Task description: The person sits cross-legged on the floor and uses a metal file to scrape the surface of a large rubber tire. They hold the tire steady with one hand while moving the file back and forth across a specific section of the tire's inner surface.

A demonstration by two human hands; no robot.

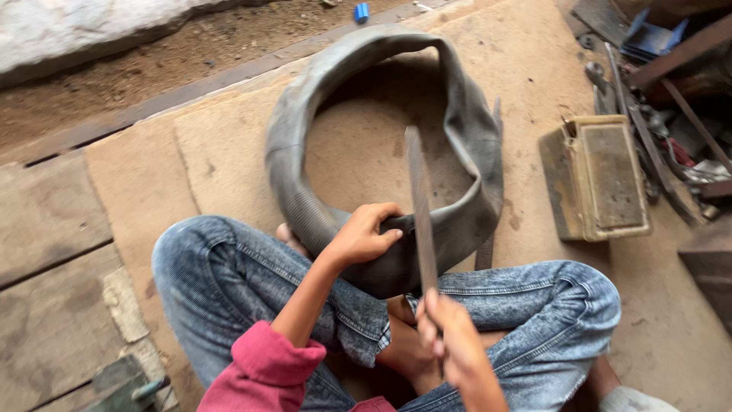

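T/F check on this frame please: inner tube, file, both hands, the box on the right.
1. The left hand grips the grey inner tube at its near edge. True.
2. The right hand is empty. False: it holds a long flat metal file by its lower end.
3. The file lies across the tube, close to the left hand's fingers. True.
4. The inner tube hangs on a wall. False: it lies on the floor mat, its near part over the person's crossed legs.
5. A worn yellowish box sits to the right of the tube. True.
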